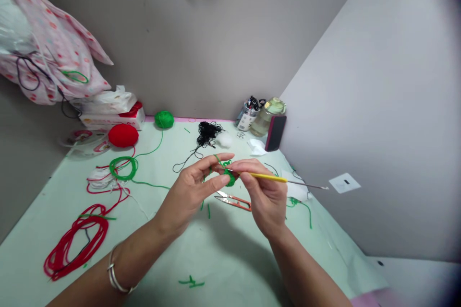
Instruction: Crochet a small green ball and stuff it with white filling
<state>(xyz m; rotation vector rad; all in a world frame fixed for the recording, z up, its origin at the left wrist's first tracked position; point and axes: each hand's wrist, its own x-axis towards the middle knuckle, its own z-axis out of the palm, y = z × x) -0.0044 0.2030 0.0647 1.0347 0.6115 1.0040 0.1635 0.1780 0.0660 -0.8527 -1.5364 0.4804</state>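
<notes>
From here I see the left hand [189, 187] pinching the green crochet piece [230, 179], while the right hand [268, 199] grips the yellow hook [268, 177] against it. Below the hands lie orange snips [240, 203]; beyond them, black yarn [209, 133].

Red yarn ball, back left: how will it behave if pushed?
The red yarn ball looks apt to roll, being rounded. It's probably soft and light, being wound yarn. Its trailing red strand would likely drag or unwind.
</notes>
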